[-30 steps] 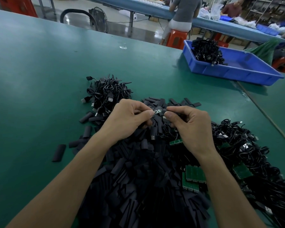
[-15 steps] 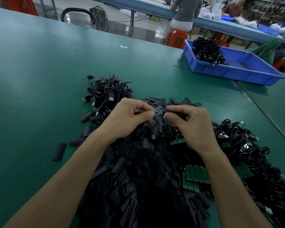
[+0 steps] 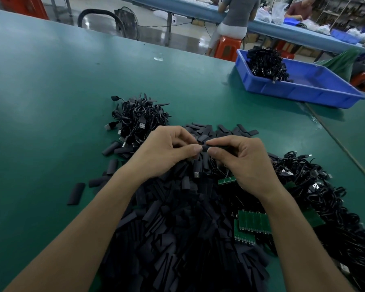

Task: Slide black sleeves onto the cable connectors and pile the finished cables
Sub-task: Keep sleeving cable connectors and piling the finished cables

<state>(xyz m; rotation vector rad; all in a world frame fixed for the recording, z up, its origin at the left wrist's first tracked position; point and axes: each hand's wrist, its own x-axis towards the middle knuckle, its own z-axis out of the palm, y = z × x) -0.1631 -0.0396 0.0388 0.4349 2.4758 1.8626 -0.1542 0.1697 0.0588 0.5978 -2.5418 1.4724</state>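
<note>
At centre frame our left hand (image 3: 163, 153) and right hand (image 3: 241, 163) pinch one black sleeve (image 3: 205, 148) between thumbs and fingers. Loose sleeves (image 3: 177, 228) heap beneath; a cable pile (image 3: 139, 116) lies upper left on the counter (image 3: 51, 106).

Hands meeting over the sleeve heap (image 3: 177, 228) on the table (image 3: 51, 102)
The left hand (image 3: 167, 152) and right hand (image 3: 240, 159) pinch one sleeve (image 3: 204, 148) between them, with the heap under both wrists. A cable pile (image 3: 139, 119) lies just behind the left hand. Boards (image 3: 253, 223) lie beside the right wrist, a cable tangle (image 3: 325, 197) to its right, and a tray (image 3: 325, 95) holding cables (image 3: 266, 64) well behind the right hand.
</note>
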